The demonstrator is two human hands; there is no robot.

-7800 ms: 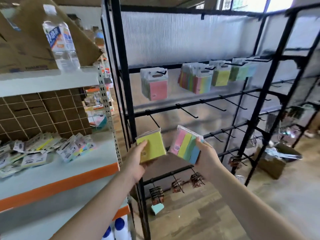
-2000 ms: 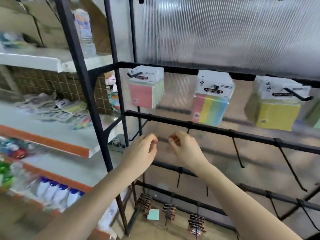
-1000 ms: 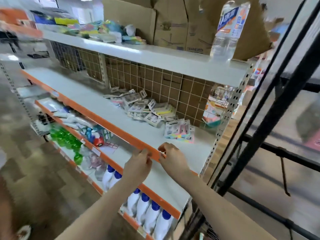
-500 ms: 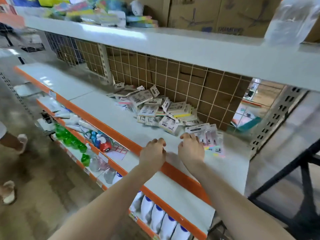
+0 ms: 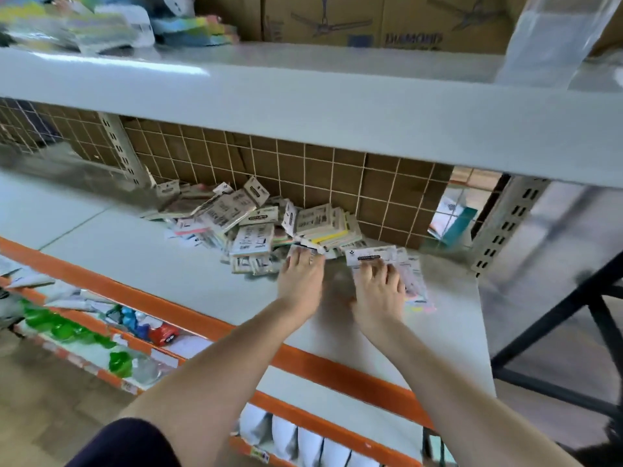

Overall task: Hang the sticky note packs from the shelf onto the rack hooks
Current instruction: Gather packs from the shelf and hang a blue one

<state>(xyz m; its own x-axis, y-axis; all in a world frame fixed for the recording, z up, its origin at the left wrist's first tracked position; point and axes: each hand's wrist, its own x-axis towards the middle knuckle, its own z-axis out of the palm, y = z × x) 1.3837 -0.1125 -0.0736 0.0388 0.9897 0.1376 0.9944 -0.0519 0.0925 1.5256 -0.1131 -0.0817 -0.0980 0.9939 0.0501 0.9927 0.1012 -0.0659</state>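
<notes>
The grey shelf [image 5: 141,251] with its orange front edge carried a loose heap of sticky note packs [image 5: 256,227] against the brown grid backing [image 5: 323,173] — white header cards, pastel pads in clear wrap — while the board above held cardboard boxes [image 5: 350,18]. Half a second before, both hands hovered short of the heap; now the left hand [image 5: 301,276] lay with straight fingers touching the heap's near edge, and the right hand [image 5: 379,291] pressed flat, fingers spread, on a separate pack [image 5: 374,256] — just right of the pile.
</notes>
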